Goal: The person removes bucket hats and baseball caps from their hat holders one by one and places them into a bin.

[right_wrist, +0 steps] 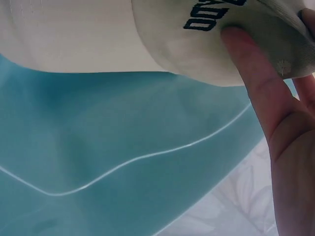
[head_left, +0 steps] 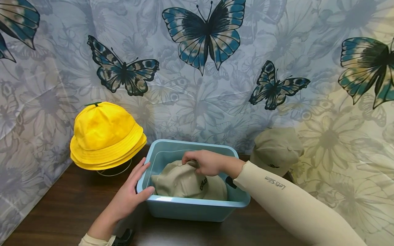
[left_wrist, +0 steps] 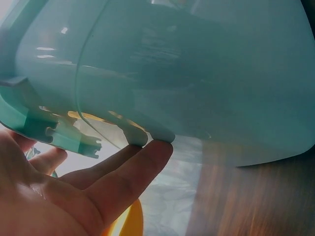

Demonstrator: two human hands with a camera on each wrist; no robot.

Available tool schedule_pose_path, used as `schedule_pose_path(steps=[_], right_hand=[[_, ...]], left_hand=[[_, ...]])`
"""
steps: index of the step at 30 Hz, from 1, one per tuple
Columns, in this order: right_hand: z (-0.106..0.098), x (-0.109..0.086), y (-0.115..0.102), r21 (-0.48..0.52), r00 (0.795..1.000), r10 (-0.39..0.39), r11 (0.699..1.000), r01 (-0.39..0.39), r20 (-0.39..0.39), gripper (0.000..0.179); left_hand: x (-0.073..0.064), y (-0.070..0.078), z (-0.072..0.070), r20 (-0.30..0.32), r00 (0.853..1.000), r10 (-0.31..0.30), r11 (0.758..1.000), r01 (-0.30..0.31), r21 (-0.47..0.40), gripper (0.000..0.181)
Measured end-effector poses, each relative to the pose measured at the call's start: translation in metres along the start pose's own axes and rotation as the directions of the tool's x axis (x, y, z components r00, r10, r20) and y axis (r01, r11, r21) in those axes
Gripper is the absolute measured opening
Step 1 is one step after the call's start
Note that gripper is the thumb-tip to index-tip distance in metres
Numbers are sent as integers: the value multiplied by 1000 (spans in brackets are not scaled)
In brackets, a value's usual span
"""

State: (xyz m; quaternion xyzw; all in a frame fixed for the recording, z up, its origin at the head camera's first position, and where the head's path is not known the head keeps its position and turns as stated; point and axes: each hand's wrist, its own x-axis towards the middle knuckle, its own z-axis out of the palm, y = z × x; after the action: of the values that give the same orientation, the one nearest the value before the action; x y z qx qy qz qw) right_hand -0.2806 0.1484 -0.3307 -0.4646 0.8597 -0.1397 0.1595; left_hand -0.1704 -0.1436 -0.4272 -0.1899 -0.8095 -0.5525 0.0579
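Note:
A beige baseball cap point(head_left: 181, 181) with dark lettering lies inside a light blue plastic bin point(head_left: 187, 202), its brim toward the right. My right hand point(head_left: 207, 162) reaches into the bin and pinches the cap's crown fabric from above. In the right wrist view one finger point(right_wrist: 263, 81) presses the cap point(right_wrist: 172, 44) close to its lettering. My left hand point(head_left: 130, 188) rests against the bin's left side, thumb at the rim. In the left wrist view its extended fingers point(left_wrist: 133, 182) touch the outer wall of the bin point(left_wrist: 206, 83).
Stacked yellow bucket hats point(head_left: 106, 136) sit on a wire stand point(head_left: 117, 171) left of the bin. Behind my right forearm, another beige cap point(head_left: 275, 148) stands at the right. A butterfly-patterned cloth point(head_left: 197, 102) hangs behind the dark wooden table point(head_left: 55, 205).

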Motion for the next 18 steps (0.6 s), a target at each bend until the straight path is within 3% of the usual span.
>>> schedule_pose_path(steps=[8, 18], right_hand=[[1, 3, 1, -10, 997, 63, 998, -63, 48, 52], [-10, -8, -2, 43, 989, 141, 989, -143, 39, 56]], left_hand=[[0, 0, 0, 2, 1000, -10, 1000, 10, 6, 71], [-1, 3, 0, 7, 1000, -6, 1000, 6, -4, 71]])
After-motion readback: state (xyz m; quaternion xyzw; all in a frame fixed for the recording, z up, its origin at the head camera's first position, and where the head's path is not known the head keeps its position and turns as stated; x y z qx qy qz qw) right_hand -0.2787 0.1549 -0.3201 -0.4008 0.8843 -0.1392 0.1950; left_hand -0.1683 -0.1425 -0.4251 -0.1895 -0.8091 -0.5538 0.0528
